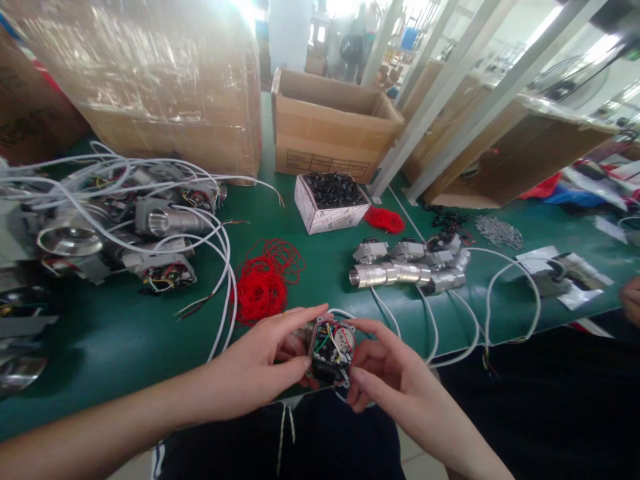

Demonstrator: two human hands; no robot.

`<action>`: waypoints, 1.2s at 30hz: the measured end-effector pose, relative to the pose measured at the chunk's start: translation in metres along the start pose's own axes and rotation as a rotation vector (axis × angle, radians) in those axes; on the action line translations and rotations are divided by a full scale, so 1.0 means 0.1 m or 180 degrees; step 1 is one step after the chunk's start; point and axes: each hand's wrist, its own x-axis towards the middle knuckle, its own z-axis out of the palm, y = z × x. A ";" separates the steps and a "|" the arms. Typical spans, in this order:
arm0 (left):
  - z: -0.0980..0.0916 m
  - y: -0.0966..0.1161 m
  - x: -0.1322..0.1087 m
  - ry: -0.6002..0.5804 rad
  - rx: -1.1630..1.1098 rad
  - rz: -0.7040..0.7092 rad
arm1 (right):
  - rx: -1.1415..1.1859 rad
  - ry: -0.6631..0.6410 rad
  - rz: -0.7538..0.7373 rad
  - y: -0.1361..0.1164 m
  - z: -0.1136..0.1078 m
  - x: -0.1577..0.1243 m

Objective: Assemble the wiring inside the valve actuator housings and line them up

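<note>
Between my two hands, at the front edge of the bench, is a small square actuator housing [331,353] with its inside facing me. Coloured wires, a black part and a pale round part show within it. My left hand [280,357] grips the housing's left side, thumb on the rim and fingers behind. On the other side my right hand [383,370] holds the right edge between thumb and fingers. A white cable [387,313] runs behind the housing. Just beyond my left hand lies a heap of red cord-like rings [263,287].
Finished-looking metal valves [390,273] with grey housings stand at right centre. Valves with white cables [170,220] crowd the left. A small box of black parts [333,203], cardboard boxes [335,127] and white posts [425,100] stand behind. Another person's hand [631,300] shows far right.
</note>
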 end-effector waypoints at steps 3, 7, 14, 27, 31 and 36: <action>-0.01 -0.01 0.01 -0.0018 0.0102 -0.0053 | 0.0203 0.0050 -0.0075 0.06 0.05 -0.02; -0.02 0.00 0.02 -0.0013 0.0175 -0.0134 | 0.0417 0.0093 -0.0163 0.11 0.09 -0.02; -0.02 0.03 0.00 -0.0116 0.0087 -0.0233 | 0.0527 0.0168 -0.0334 0.20 0.12 -0.02; 0.02 0.04 0.00 0.0033 0.0279 -0.0140 | 0.0507 0.0385 -0.0280 0.17 0.23 -0.01; 0.01 0.04 0.00 -0.0025 0.0195 -0.0149 | 0.0559 0.0398 -0.0268 0.20 0.23 -0.02; 0.07 0.01 -0.02 0.0055 0.0250 -0.0120 | 0.0528 0.0464 -0.0271 0.20 0.27 -0.04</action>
